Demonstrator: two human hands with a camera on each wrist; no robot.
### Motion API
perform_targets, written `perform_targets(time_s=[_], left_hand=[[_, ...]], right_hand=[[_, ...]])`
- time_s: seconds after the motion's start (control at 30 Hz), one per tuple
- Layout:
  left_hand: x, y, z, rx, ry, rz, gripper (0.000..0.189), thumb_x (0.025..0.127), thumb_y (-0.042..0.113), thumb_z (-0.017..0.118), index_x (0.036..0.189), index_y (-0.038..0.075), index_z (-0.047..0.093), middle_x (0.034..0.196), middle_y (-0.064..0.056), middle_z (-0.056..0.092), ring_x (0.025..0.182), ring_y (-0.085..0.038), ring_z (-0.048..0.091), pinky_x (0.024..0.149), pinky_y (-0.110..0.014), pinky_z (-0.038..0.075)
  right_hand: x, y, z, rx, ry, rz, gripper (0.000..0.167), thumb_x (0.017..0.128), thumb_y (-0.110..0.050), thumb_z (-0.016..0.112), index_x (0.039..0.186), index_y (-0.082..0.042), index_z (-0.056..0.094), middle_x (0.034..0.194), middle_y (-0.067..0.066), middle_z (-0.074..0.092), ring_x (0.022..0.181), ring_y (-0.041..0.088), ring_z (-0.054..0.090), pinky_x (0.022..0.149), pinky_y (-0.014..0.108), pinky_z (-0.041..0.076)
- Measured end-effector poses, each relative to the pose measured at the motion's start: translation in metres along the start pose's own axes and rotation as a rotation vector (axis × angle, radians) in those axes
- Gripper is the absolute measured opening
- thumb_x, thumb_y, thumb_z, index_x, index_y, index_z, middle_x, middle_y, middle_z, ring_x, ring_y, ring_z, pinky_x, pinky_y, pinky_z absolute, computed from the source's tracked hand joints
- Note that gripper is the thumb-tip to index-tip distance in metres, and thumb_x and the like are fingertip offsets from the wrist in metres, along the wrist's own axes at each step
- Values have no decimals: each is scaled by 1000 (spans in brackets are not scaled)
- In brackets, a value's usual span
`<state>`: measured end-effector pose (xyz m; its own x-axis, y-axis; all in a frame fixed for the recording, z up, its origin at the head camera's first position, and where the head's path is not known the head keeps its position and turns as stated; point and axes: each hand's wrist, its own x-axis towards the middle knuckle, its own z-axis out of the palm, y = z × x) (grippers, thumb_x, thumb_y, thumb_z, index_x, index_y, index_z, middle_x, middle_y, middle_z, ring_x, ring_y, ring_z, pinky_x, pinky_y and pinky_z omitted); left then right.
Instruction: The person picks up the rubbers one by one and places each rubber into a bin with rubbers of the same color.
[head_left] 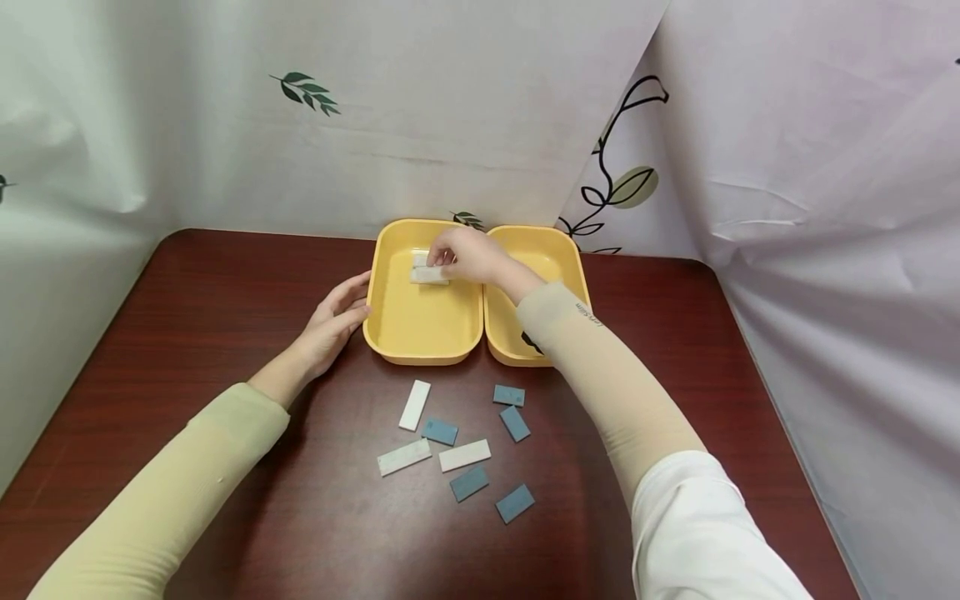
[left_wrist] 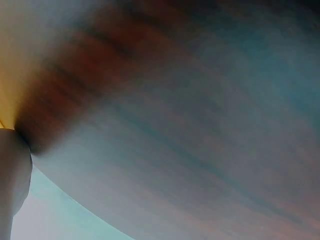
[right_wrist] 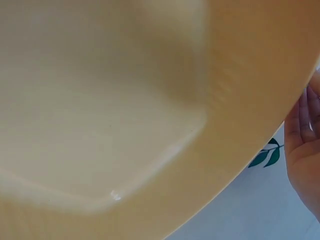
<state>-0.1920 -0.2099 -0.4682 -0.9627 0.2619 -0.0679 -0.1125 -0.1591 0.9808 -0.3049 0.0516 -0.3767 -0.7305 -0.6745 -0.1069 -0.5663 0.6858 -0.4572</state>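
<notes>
Left hand (head_left: 330, 321) is set against the outer wall of the left tray (head_left: 420, 329) at its 9 o'clock; fingers mostly extended, nothing gripped. Tray probably just being steadied. Left wrist view too blurred to add anything.

Left tray: at least one white tile (head_left: 420, 259) is laid near 12 o'clock. Exact count is blocked by the hand above.

Loose on the surface (head_left: 337, 500), clock read from the left tray's centre: a slanted white tile (head_left: 404, 457) and, closer in, a second white tile (head_left: 415, 406), both around 6. First blue tile (head_left: 440, 432) just short of 6. Third white tile (head_left: 465, 455) between 5 and 6, second blue tile (head_left: 469, 483) just beyond it. Third blue tile (head_left: 509, 395) and fourth blue tile (head_left: 515, 423) between 4 and 5. Fifth blue tile (head_left: 515, 504) at 5, farthest out.

Right hand (head_left: 472, 254) is reached in from 3; fingers curled, nearly closed, the held white tile (head_left: 429, 275) apparently pinched near its right end. Full release can't be confirmed or ruled out.

Right tray (head_left: 551, 254): at 3, just beside the left one, partly covered by the right sleeve (head_left: 615, 375).

Progress, as judged: early to middle. White placing under way; three whites and all five visible blues left out.
</notes>
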Motion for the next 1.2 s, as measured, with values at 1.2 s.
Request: perform_targets(time_s=[1.2], left_hand=[[0, -2, -1, 1, 1, 11, 64, 107, -1, 49, 167, 5, 27, 150, -3, 47, 133, -10, 49, 107, -15, 46]], right_hand=[[13, -5, 18, -62, -159, 0, 18, 97, 1, 70, 113, -6, 76, 113, 9, 75, 107, 19, 66, 100, 30, 52]])
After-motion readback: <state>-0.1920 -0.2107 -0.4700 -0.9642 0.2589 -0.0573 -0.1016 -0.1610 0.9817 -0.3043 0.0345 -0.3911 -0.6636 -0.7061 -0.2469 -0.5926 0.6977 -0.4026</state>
